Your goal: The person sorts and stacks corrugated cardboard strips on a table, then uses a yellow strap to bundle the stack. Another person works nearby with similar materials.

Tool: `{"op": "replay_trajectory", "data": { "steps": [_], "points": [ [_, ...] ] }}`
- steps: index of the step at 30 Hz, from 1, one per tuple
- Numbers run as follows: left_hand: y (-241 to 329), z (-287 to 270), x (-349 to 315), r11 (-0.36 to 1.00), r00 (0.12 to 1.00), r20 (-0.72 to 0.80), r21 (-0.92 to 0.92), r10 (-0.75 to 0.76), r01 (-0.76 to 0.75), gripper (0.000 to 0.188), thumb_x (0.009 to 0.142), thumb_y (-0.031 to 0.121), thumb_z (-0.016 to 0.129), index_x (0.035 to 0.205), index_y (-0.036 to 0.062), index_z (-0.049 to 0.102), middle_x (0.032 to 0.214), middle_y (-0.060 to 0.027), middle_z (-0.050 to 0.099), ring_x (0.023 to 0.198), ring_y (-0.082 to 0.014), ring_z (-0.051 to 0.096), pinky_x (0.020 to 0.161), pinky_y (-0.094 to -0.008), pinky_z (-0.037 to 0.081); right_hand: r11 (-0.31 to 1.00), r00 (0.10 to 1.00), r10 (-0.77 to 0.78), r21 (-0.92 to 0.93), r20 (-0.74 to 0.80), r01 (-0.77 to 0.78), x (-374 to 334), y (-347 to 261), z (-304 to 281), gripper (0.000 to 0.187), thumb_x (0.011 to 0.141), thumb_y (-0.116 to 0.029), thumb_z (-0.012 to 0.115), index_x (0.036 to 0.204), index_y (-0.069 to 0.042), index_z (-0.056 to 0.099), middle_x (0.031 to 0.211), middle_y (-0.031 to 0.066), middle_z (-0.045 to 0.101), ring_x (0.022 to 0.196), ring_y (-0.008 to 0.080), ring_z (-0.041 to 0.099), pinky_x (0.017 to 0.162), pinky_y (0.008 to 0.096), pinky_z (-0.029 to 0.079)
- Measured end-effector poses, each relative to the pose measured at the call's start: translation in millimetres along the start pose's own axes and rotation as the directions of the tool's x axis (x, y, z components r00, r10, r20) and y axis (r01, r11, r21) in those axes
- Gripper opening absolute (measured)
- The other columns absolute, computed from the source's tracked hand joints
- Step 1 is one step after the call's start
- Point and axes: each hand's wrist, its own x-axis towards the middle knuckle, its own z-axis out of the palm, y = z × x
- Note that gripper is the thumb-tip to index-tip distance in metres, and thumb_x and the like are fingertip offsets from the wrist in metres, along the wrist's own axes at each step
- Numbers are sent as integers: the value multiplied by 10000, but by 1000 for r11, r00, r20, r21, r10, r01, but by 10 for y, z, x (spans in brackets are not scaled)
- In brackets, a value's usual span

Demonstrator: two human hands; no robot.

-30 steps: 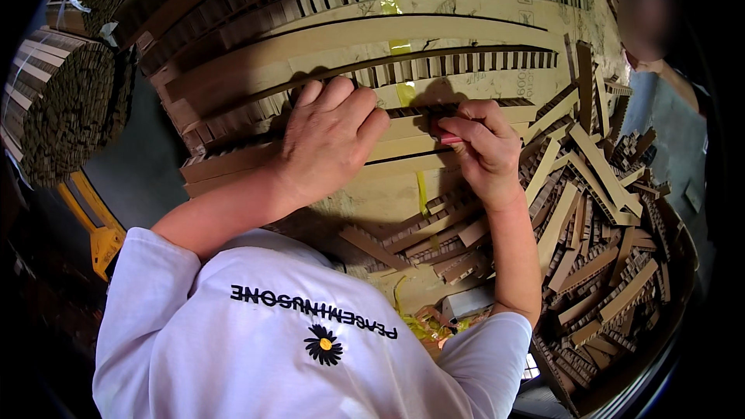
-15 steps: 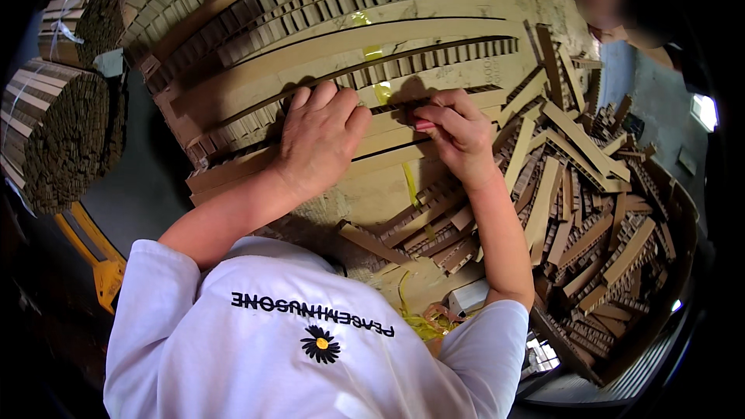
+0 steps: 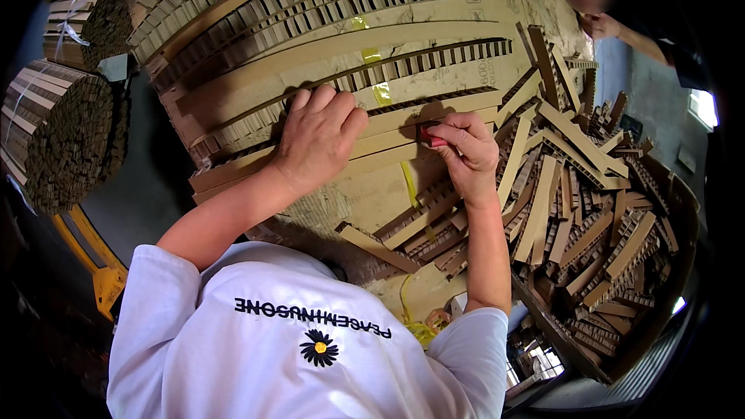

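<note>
My left hand presses down on long honeycomb cardboard strips, its fingers bent over their upper edge. To its right, my right hand pinches a small red tool between thumb and fingers; the tool's kind is not clear, as the fingers cover most of it. That tool is at the upper face of the nearest pale strips, towards their right end. Another honeycomb strip lies just beyond my hands, with yellow tape next to it.
Long honeycomb strips cover the table's far side. Many short cut pieces pile up at the right, some inside a large carton. More pieces lie near me. Strip bundles stand at left. A person's hand shows at far right.
My right hand has moved slightly right and nearer to me with the red tool. My left hand stays on the strips. The other person's forearm has come more into view.
</note>
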Motion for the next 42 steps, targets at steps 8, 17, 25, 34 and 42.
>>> {"op": "replay_trajectory", "data": {
  "steps": [8,17,25,34,42],
  "points": [
    [1,-21,23,1000,1000,-9,0,1,-1,83,807,114,672,841,114,596,842,-32,527,841,-247,516,733,-389,384,993,996,-85,-75,38,87,47,58,27,246,689,0,832,917,-49,754,898,75,659,823,248,659,675,349,537],
    [58,-149,123,1000,998,58,0,-9,9,95,785,111,637,864,107,584,885,-48,509,864,-263,509,736,-413,379,956,982,-189,-227,18,188,122,18,4,217,658,-63,828,857,-98,747,881,59,682,769,266,678,639,361,530],
    [-58,-718,1290,984,940,-309,141,144,-104,202,778,66,756,961,66,672,907,-117,606,828,-309,590,726,-418,466,957,987,-154,-244,32,158,104,9,-14,228,678,-40,816,881,-99,731,910,45,678,785,265,691,622,357,545],
    [157,-419,-229,972,979,182,-198,-90,127,236,805,38,752,1023,21,663,996,-119,598,910,-331,600,807,-421,501,965,989,-142,-214,51,149,123,61,-1,235,687,-30,809,896,-105,731,936,49,682,793,266,693,634,350,549],
    [135,-285,-412,974,983,144,-175,-117,141,349,811,56,753,1140,29,640,1068,-142,578,965,-344,583,812,-423,499,992,999,-3,-127,38,8,36,50,12,212,739,-26,815,929,-98,755,937,46,689,794,224,690,664,319,548]
  ]
}}
